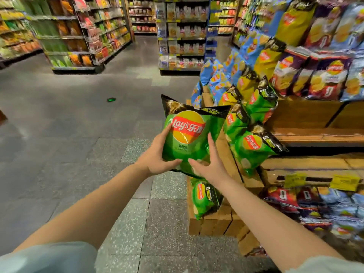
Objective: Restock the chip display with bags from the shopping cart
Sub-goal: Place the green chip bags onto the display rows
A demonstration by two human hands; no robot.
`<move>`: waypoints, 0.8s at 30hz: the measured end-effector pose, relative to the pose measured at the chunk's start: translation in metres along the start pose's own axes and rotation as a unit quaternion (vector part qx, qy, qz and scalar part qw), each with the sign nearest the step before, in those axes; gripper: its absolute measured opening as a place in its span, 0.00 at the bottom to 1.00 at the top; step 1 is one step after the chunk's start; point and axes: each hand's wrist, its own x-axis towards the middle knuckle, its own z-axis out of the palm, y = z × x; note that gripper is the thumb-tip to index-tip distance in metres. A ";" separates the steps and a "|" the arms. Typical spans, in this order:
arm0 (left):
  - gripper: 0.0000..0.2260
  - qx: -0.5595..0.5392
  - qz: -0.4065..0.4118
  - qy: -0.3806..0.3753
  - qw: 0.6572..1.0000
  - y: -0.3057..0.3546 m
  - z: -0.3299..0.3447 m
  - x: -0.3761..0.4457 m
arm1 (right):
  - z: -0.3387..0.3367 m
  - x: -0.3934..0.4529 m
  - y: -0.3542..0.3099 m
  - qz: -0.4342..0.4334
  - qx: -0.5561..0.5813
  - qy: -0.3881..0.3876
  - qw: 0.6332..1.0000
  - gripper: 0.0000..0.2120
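A green chip bag (189, 140) is gripped at its lower corners by both hands: the left hand (157, 158) is curled round its left edge, and the right hand (208, 164) is held against its right side with the fingers spread. The bag is held upright in front of the wooden chip display (307, 117), beside other green bags (252, 148) stacked there. Store shelves (69, 32) are seen beyond the grey floor (78, 134)

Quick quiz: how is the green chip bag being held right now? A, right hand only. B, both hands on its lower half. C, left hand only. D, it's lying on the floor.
B: the left hand and right hand both grip the lower half of the green chip bag, off the floor.
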 end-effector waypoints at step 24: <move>0.52 -0.068 0.098 -0.188 0.975 -0.117 0.014 0.375 | -0.054 0.296 0.083 0.059 -0.016 0.226 0.972 0.43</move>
